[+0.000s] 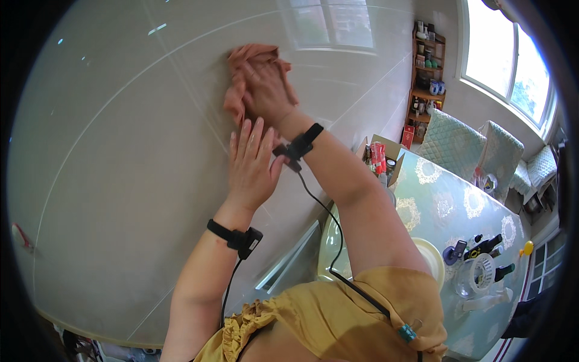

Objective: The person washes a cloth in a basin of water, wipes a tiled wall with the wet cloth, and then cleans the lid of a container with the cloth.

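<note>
My right hand [268,92] lies over a crumpled orange cloth [235,102], pressing it against a glossy, light tiled wall [135,190]. Folds of the cloth stick out around the fingers and along the hand's left side. Below it, my left hand [253,165] is held palm toward the wall with the fingers somewhat apart and nothing in it. Whether its palm fully touches the tile cannot be told. Each wrist wears a black strap with a small cabled device, one on the left wrist [246,242] and one on the right [301,145].
At right stands a table with a patterned, pale green cover [445,206], bearing an open cardboard box [398,165], bottles [484,246] and a clear plastic container [472,276]. Quilted-covered chairs [452,140], a wooden corner shelf [420,92] and a window [502,59] are beyond.
</note>
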The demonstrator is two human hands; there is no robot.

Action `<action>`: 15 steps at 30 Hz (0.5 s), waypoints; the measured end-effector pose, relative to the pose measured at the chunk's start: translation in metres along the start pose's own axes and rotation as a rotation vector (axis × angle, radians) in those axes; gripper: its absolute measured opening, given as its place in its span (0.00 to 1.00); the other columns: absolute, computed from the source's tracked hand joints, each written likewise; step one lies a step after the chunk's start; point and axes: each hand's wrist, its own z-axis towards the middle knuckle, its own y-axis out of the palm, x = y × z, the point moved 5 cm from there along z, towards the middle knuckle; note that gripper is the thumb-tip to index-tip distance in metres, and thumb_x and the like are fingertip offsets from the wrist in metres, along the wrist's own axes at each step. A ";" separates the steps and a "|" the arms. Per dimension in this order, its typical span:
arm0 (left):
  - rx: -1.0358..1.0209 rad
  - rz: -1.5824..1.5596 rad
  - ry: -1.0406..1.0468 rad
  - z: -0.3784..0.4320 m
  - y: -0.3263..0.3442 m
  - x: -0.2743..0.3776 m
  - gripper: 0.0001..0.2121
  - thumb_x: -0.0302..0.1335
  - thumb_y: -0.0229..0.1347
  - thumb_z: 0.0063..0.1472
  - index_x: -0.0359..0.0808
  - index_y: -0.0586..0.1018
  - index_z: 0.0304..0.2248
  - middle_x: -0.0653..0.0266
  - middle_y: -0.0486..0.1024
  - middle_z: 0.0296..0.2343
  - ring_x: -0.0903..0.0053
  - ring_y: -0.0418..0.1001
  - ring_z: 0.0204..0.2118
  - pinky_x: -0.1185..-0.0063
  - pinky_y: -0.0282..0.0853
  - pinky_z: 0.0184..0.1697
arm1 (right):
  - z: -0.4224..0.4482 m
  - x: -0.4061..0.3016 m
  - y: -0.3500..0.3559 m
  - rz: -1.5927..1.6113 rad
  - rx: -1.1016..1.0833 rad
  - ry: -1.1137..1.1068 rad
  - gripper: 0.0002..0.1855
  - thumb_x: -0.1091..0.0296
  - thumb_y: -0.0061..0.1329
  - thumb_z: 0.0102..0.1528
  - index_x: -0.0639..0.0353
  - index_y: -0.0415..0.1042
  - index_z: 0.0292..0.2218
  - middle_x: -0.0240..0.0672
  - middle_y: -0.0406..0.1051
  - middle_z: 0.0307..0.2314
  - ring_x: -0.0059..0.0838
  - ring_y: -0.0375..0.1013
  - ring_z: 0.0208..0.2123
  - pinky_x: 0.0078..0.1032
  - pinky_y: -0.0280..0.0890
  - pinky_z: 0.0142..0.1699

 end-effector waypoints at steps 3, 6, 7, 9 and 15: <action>0.039 -0.075 -0.003 0.042 0.029 0.004 0.27 0.36 0.54 0.65 0.34 0.65 0.60 0.50 0.56 0.63 0.52 0.52 0.66 0.55 0.46 0.67 | -0.007 0.109 0.009 -0.152 0.028 0.165 0.33 0.58 0.48 0.56 0.65 0.62 0.59 0.53 0.62 0.56 0.54 0.58 0.59 0.45 0.50 0.65; 0.047 -0.100 0.002 0.076 0.053 -0.001 0.26 0.40 0.50 0.67 0.31 0.68 0.57 0.46 0.62 0.60 0.48 0.55 0.64 0.55 0.48 0.66 | -0.008 0.169 -0.012 -0.150 0.152 0.294 0.33 0.55 0.42 0.59 0.66 0.61 0.60 0.54 0.61 0.58 0.52 0.56 0.61 0.41 0.49 0.66; 0.046 -0.100 0.010 0.085 0.061 0.000 0.25 0.41 0.50 0.68 0.30 0.69 0.56 0.46 0.63 0.59 0.48 0.55 0.64 0.55 0.48 0.66 | -0.012 0.190 -0.018 -0.191 0.192 0.298 0.31 0.54 0.42 0.60 0.66 0.63 0.58 0.53 0.62 0.57 0.51 0.58 0.60 0.41 0.51 0.65; 0.049 -0.097 0.008 0.101 0.072 0.005 0.25 0.41 0.49 0.68 0.29 0.70 0.55 0.45 0.64 0.58 0.48 0.57 0.63 0.55 0.48 0.66 | -0.023 0.232 -0.028 -0.303 0.211 0.342 0.26 0.56 0.40 0.61 0.65 0.66 0.54 0.51 0.66 0.53 0.48 0.63 0.58 0.37 0.56 0.62; -0.008 -0.101 -0.017 0.126 0.105 0.034 0.24 0.41 0.49 0.67 0.28 0.72 0.53 0.43 0.65 0.56 0.47 0.57 0.63 0.54 0.49 0.66 | -0.124 0.323 -0.057 -0.013 0.461 0.713 0.11 0.65 0.36 0.62 0.57 0.67 0.42 0.37 0.69 0.41 0.33 0.68 0.48 0.22 0.64 0.51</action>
